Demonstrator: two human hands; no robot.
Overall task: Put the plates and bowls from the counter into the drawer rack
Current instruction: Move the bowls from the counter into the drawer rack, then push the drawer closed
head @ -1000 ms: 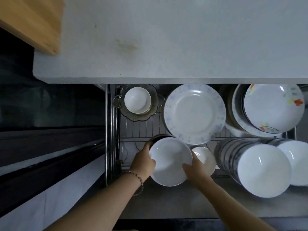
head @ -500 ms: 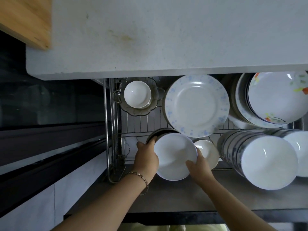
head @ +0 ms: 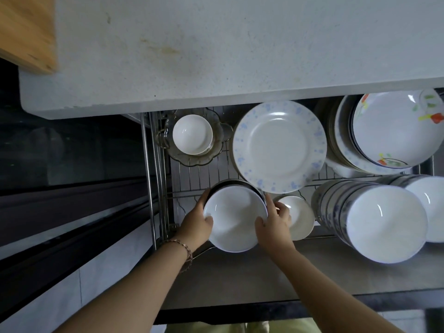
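Hardly anything has moved since before: both hands still hold the same bowl. The left hand [head: 195, 221] fingers [head: 207, 219] curl round its left rim. The right hand [head: 274, 222] fingers [head: 270, 200] curl round its right rim. The white bowl [head: 234, 219] stands tilted at the front left of the drawer rack [head: 199, 174], against a dark-rimmed bowl [head: 230, 181].

I think only letting go is left. No dishes show on the desk [head: 216, 56], so the job looks nearly done.

I count one blue-dotted plate [head: 278, 145], one flower plate pile [head: 396, 126], two bowl rows, the near row [head: 384, 222] and the right row [head: 430, 207], one glass dish [head: 221, 135] holding one small bowl [head: 192, 134], and one little bowl [head: 299, 217] beside the right hand.
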